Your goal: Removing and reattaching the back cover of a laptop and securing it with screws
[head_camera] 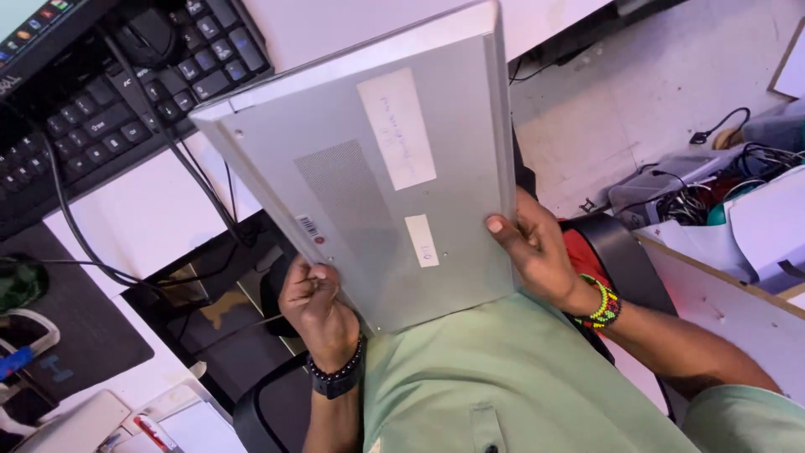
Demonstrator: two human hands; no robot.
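A closed silver laptop [377, 168] is held bottom side up, tilted, above my lap and against my green shirt. Its underside shows a vent grille, two pale stickers and a small barcode label. My left hand [312, 302] grips its lower left edge; a dark beaded bracelet and a black band sit on that wrist. My right hand [537, 252] clasps the lower right edge, thumb on the underside, with a green and yellow beaded bracelet on the wrist.
A black keyboard [126, 92] and a mouse [147, 38] lie on the white desk [151, 218] at upper left, with black cables trailing down. A black mat [75, 327] lies at left. A box of tangled cables [696, 189] sits on the floor at right.
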